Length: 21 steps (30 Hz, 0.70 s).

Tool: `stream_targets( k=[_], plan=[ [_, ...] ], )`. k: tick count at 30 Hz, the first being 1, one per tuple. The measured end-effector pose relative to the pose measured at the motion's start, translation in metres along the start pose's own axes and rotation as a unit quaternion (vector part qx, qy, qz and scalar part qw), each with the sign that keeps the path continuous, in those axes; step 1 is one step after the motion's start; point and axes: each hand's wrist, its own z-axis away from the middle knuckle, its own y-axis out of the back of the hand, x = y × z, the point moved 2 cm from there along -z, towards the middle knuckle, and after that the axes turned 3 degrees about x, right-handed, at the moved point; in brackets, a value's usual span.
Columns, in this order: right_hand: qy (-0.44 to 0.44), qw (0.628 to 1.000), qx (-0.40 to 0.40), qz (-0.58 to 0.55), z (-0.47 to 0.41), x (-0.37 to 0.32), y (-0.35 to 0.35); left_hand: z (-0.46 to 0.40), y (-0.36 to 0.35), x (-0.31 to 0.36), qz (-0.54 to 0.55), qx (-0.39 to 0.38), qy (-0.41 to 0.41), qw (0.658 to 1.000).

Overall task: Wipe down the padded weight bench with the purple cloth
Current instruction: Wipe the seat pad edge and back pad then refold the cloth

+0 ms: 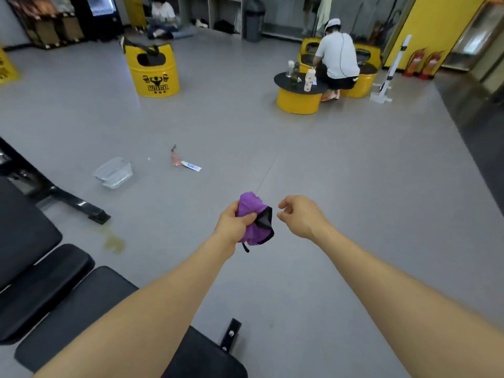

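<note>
Grey floor — a clear plastic container sits near the bench's black foot. Just right, a pink spray bottle touching a white tube — yellow-green stain closer in.

The purple cloth is bunched into a crumpled wad with a black edge trim and a short black loop dangling below; it is held up over the grey floor, off the bench. The padded weight bench is black, its cushioned sections running along the lower left
</note>
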Motion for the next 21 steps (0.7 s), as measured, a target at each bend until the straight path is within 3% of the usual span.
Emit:
stream_targets(
  k=[4,11,17,21],
  plan=[
    [0.033,0.998,-0.04,-0.028,-0.08,-0.027,-0.013,-0.056,0.021,0.022,0.037,0.035,0.011,0.999],
    [0.079,0.975,-0.161,-0.134,-0.232,-0.081,-0.047,-0.148,0.048,0.046,0.124,0.168,0.065,0.976],
    [0.117,0.922,-0.343,-0.14,-0.311,-0.122,-0.049,-0.202,0.056,0.075,0.22,0.269,0.116,0.931],
    [0.13,0.864,-0.455,-0.174,-0.334,-0.174,-0.066,-0.211,0.082,0.097,0.272,0.319,0.084,0.904]
  ],
)
